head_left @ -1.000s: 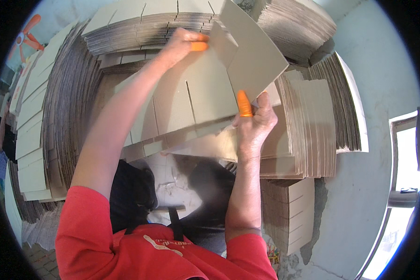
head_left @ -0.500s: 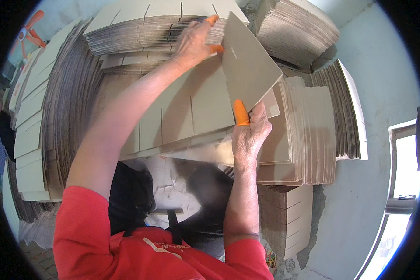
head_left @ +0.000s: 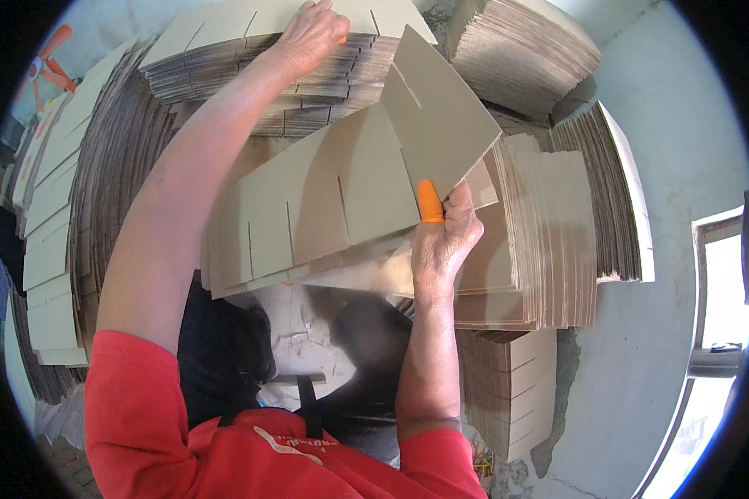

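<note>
My right hand [head_left: 447, 237], an orange finger cot on its thumb, is closed on the edge of slotted cardboard dividers [head_left: 316, 195]. At their right end a plain cardboard panel [head_left: 445, 108] stands tilted up above the thumb; I cannot tell if it is joined to them. My left hand [head_left: 310, 37] reaches to the front edge of a far stack of slotted cardboard sheets [head_left: 225, 62]. Its fingers are curled over the top sheets, and an orange cot shows on one digit. Whether it pinches a sheet is hidden.
Cardboard stacks surround me: a tall slotted one [head_left: 112, 175] at left, a bundle [head_left: 520, 62] at far right, upright sheets [head_left: 558, 233] beside my right hand and a lower stack [head_left: 512, 391]. An orange fan [head_left: 46, 68] is at far left. A wall [head_left: 641, 349] borders the right.
My left hand has left the tilted panel and moved left and away to the far stack. The left end of the held dividers has swung nearer me. My right hand keeps its grip.
</note>
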The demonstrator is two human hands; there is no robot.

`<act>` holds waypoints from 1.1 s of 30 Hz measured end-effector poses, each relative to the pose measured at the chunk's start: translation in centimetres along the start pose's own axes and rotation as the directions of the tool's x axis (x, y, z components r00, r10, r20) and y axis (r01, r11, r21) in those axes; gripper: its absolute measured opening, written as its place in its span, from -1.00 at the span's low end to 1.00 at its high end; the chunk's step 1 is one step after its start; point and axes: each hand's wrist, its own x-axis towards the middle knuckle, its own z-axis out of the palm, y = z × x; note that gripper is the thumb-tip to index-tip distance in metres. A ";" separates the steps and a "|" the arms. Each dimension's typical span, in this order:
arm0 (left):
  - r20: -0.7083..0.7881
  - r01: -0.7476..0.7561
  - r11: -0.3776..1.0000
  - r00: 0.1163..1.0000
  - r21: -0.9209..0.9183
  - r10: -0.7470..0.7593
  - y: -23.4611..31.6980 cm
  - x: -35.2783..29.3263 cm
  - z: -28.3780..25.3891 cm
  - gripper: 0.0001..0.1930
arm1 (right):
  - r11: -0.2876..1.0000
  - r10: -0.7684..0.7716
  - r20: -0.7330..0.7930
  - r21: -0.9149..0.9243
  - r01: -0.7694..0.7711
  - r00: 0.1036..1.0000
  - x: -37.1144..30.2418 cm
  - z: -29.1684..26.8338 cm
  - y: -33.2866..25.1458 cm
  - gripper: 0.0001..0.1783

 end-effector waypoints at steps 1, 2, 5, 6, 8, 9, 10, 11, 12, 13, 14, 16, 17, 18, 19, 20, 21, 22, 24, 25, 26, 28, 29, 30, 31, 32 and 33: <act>-0.061 0.002 1.000 0.998 -0.029 -0.004 -0.2 -0.1 0.1 -0.89 | 1.000 0.001 0.003 -0.014 -0.001 1.000 0.0 0.0 -0.1 -0.87; -0.077 0.052 0.992 0.995 -0.112 -0.061 -0.3 -0.2 0.1 -0.90 | 1.000 0.003 0.007 -0.029 -0.003 1.000 0.0 0.0 -0.2 -0.86; 0.008 0.207 0.895 0.975 -0.396 -0.222 -1.9 0.2 0.2 -0.89 | 1.000 -0.021 0.002 -0.022 0.021 1.000 0.0 0.0 0.0 -0.85; 0.118 0.273 0.818 0.962 -0.506 -0.248 -3.1 0.8 0.4 -0.88 | 0.999 -0.032 -0.004 -0.022 0.032 0.999 0.0 0.0 0.0 -0.85; 0.210 0.321 0.709 0.947 -0.628 -0.242 -4.2 1.0 0.7 -0.86 | 0.999 -0.053 -0.019 -0.009 0.053 0.998 0.0 0.1 0.3 -0.85; 0.190 0.296 0.693 0.955 -0.658 -0.227 -4.6 1.0 0.9 -0.85 | 0.998 -0.063 -0.031 0.006 0.063 0.998 0.0 0.3 0.3 -0.85; 0.169 0.271 0.676 0.962 -0.686 -0.214 -4.9 1.0 1.1 -0.84 | 0.997 -0.074 -0.042 0.021 0.075 0.996 0.0 0.3 0.3 -0.84; 0.110 0.199 0.751 0.980 -0.629 -0.168 -5.0 1.0 1.4 -0.84 | 0.998 -0.059 -0.026 -0.013 0.058 0.998 0.0 0.2 0.1 -0.85; 0.054 0.129 0.818 0.991 -0.560 -0.119 -5.0 1.0 1.5 -0.84 | 0.998 -0.045 -0.008 -0.045 0.044 0.999 -0.1 0.1 -0.1 -0.85; 0.005 0.059 0.875 0.998 -0.481 -0.065 -5.3 0.9 1.4 -0.85 | 0.997 -0.031 0.010 -0.075 0.032 0.999 -0.1 0.1 -0.3 -0.85; -0.005 0.057 0.933 0.998 -0.356 -0.063 -5.5 0.9 1.4 -0.86 | 0.998 -0.033 0.002 -0.046 0.033 0.999 0.0 0.4 -0.5 -0.84; -0.029 0.023 0.991 0.999 -0.129 -0.027 -2.0 2.1 0.2 -0.87 | 0.999 -0.020 -0.038 -0.030 0.019 0.999 0.0 0.1 0.2 -0.83; -0.101 0.055 0.983 0.992 -0.175 -0.073 -1.0 1.7 -0.3 -0.86 | 0.999 -0.031 -0.053 -0.027 0.030 0.998 0.0 0.1 0.4 -0.83; -0.169 0.090 0.972 0.977 -0.218 -0.128 -0.5 1.0 -0.4 -0.86 | 0.999 -0.046 -0.063 -0.019 0.045 0.997 -0.1 0.2 0.4 -0.83; -0.234 0.119 0.957 0.955 -0.264 -0.184 -0.3 0.7 -0.5 -0.85 | 0.998 -0.060 -0.073 -0.013 0.059 0.996 -0.1 0.3 0.3 -0.83; -0.137 0.225 0.897 0.946 -0.380 -0.295 -0.3 0.7 -0.8 -0.84 | 0.999 -0.049 -0.069 -0.008 0.048 0.996 0.0 0.3 0.3 -0.83; -0.021 0.334 0.813 0.920 -0.477 -0.390 -0.4 0.5 -1.0 -0.82 | 0.999 -0.034 -0.062 -0.002 0.034 0.997 -0.1 0.3 0.3 -0.83; 0.103 0.440 0.707 0.879 -0.555 -0.466 -0.6 0.4 -1.2 -0.81 | 1.000 -0.020 -0.055 0.003 0.020 0.998 -0.2 0.3 0.3 -0.84; 0.196 0.474 0.541 0.848 -0.694 -0.492 -0.9 0.3 -2.0 -0.75 | 0.998 -0.063 -0.058 -0.004 0.063 0.996 -0.3 0.2 0.9 -0.85; 0.245 0.486 0.448 0.834 -0.750 -0.495 -0.9 0.3 -2.6 -0.71 | 0.997 -0.083 -0.061 -0.008 0.083 0.995 -0.3 0.2 1.1 -0.85; 0.227 0.405 0.345 0.862 -0.847 -0.454 -0.7 0.5 -3.0 -0.84 | 0.995 -0.095 -0.083 0.027 0.097 0.992 -0.3 0.3 1.3 -0.85; 0.166 0.223 0.106 0.906 -0.969 -0.389 -0.6 0.7 -3.4 -0.78 | 0.986 -0.121 -0.126 0.098 0.134 0.985 -0.1 0.7 1.4 -0.86; -0.051 0.095 0.555 0.969 -0.826 -0.242 -0.5 0.6 -3.5 -0.89 | 0.991 -0.102 -0.115 0.079 0.112 0.988 -0.2 0.6 1.2 -0.86; -0.184 -0.086 0.865 0.983 -0.494 -0.007 -0.7 0.4 -3.4 -0.80 | 0.994 -0.085 -0.103 0.060 0.092 0.991 -0.2 0.4 0.7 -0.86; -0.197 -0.274 0.960 0.946 -0.052 0.259 -0.8 0.2 -3.3 -0.64 | 0.996 -0.068 -0.091 0.042 0.072 0.994 -0.2 0.3 0.4 -0.85; -0.210 -0.274 0.962 0.941 -0.007 0.267 -0.7 -0.3 -3.1 -0.63 | 0.994 -0.074 -0.097 0.069 0.081 0.993 -0.3 0.5 0.4 -0.85; -0.227 -0.279 0.960 0.933 0.037 0.280 0.1 -0.8 -3.3 -0.61 | 0.992 -0.079 -0.108 0.092 0.089 0.991 -0.4 0.6 0.8 -0.84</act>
